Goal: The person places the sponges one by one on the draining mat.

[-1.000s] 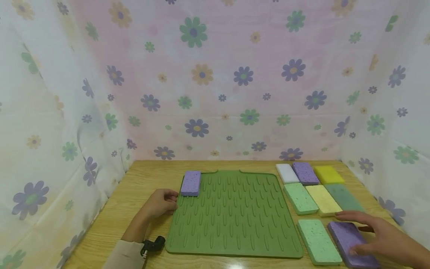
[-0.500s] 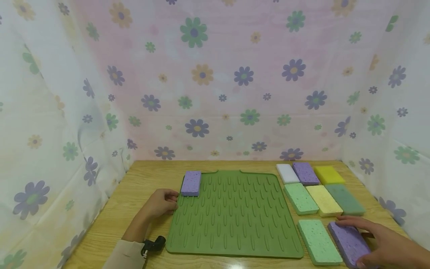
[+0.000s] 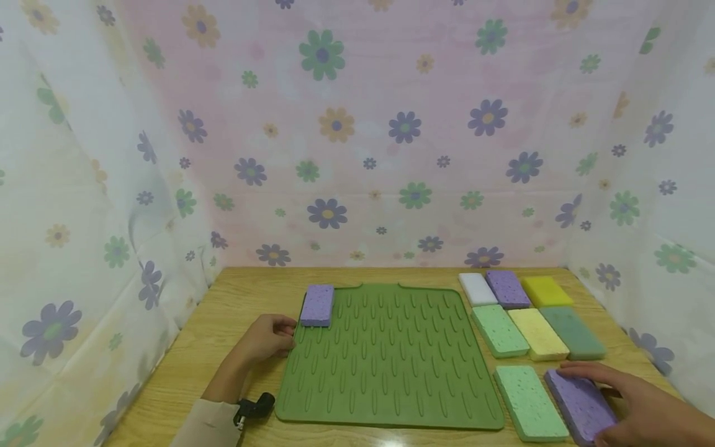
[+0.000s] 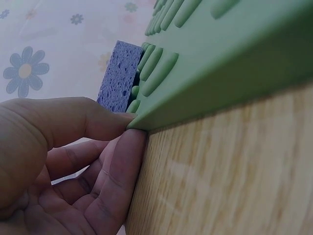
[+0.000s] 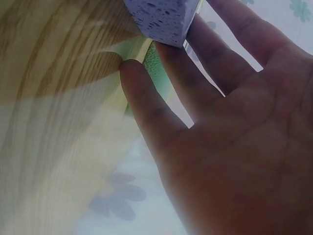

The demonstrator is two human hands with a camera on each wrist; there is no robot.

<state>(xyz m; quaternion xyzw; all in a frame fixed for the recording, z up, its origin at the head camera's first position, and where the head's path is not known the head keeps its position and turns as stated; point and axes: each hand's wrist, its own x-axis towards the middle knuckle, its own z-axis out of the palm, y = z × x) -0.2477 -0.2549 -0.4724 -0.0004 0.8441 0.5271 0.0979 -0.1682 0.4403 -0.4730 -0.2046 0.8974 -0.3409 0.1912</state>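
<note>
A ribbed green mat lies on the wooden table. My left hand is at its left edge; in the left wrist view the thumb and a finger pinch the rim. One purple sponge sits on the mat's far left corner. At the near right, my right hand spans another purple sponge, fingers at its far end and thumb at its near end. The right wrist view shows fingertips against this sponge, its thumb out of sight. Just left of it lies a light green sponge.
Right of the mat, more sponges lie in rows: light green, pale yellow, teal, white, purple and bright yellow. Flowered cloth surrounds the table at the back and sides.
My right hand has shifted slightly nearer, its thumb sliding from the sponge's top to its near end. The left hand, the mat and the sponges stay in place.
</note>
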